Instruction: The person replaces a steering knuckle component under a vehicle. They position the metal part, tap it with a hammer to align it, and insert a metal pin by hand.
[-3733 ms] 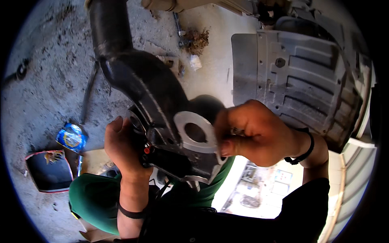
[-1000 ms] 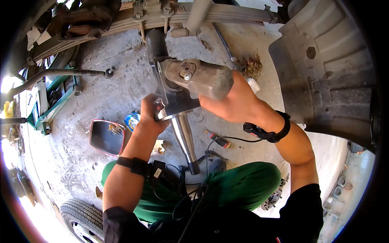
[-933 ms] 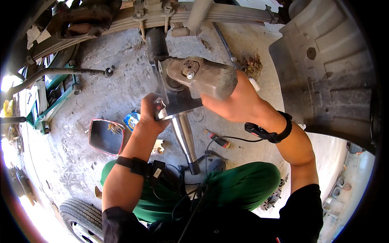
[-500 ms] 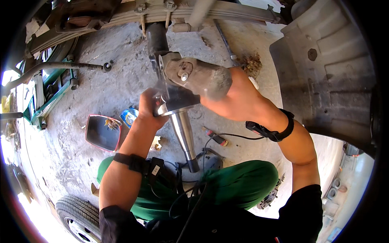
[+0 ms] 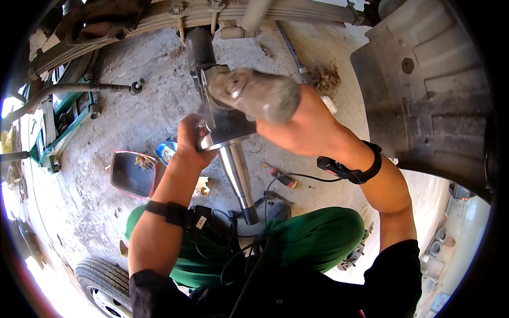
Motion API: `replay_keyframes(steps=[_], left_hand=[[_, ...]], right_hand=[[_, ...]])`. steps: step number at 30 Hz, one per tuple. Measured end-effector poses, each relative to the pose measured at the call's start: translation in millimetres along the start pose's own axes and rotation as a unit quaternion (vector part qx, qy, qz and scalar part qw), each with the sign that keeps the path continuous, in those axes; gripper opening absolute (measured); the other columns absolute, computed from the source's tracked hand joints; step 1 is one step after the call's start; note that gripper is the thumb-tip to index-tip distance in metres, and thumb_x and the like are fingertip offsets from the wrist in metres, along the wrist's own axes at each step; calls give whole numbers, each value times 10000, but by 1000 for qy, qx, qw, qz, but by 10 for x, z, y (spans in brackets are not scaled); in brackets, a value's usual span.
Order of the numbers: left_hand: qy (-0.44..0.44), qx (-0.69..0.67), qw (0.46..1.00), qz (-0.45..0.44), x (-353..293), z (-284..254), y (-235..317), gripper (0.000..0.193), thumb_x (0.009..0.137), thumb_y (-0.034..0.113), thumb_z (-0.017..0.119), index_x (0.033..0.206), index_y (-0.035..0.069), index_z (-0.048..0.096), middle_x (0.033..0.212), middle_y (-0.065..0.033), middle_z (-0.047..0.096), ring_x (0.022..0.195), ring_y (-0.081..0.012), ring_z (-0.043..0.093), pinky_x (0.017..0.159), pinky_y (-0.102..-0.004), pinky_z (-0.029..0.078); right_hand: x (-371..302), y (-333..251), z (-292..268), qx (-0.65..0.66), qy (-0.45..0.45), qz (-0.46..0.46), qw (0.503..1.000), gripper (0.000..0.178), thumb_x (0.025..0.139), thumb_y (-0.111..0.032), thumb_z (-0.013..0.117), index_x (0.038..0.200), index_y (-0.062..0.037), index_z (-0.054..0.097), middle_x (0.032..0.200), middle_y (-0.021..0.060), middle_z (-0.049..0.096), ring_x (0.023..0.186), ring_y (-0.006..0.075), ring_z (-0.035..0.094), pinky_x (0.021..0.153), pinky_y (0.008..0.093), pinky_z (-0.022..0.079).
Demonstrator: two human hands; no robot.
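Observation:
A steering knuckle point(image 5: 225, 119) hangs at the end of a dark axle beam point(image 5: 200, 47). Its bright tapered spindle point(image 5: 234, 172) points down toward my knees. My left hand point(image 5: 192, 139) is closed round the left side of the knuckle by the flange, thumb near the rim. On the right, a thick, worn brown metal arm point(image 5: 260, 93) lies over the knuckle's top, a little blurred. My right hand point(image 5: 302, 124) wraps round its broad end from below, and most of those fingers are hidden. Whether this arm is one piece with the knuckle, I cannot tell.
Leaf springs point(image 5: 297, 18) cross overhead, with a dark curved wheel-arch liner point(image 5: 424, 100) at right. A red-rimmed tray point(image 5: 132, 175), a blue packet point(image 5: 166, 151) and a red-black tool point(image 5: 281, 176) lie on the concrete. Green stand point(image 5: 69, 119) left; tyre point(image 5: 103, 281) near left.
The brown metal arm and my right hand have shifted slightly up and left. My left hand keeps its hold on the knuckle; the whole view has moved a little.

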State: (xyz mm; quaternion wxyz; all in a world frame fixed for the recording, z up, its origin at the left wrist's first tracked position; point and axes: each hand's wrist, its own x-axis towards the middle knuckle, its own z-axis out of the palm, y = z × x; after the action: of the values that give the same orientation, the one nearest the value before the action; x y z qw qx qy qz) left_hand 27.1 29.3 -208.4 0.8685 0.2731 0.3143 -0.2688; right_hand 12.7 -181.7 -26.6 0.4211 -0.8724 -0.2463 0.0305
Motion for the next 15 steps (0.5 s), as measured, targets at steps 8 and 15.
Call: replay_keyframes(steps=[8, 15], left_hand=[[-32, 7, 999, -33, 14, -32, 61, 126, 861, 205, 523, 855, 111, 605, 757, -15, 596, 788, -172, 630, 746, -317, 530], [-101, 92, 991, 3, 5, -71, 53, 283, 857, 270, 535, 1071, 93, 590, 1023, -61, 660, 1018, -223, 624, 943, -388, 475]], right_hand=[[40, 25, 5, -29, 31, -63, 997, 218, 765, -199, 691, 789, 12, 641, 707, 227, 628, 674, 431, 613, 587, 400, 502], [5, 64, 21, -35, 32, -10, 999, 194, 776, -178, 666, 806, 13, 648, 707, 201, 646, 636, 378, 637, 570, 393, 502]])
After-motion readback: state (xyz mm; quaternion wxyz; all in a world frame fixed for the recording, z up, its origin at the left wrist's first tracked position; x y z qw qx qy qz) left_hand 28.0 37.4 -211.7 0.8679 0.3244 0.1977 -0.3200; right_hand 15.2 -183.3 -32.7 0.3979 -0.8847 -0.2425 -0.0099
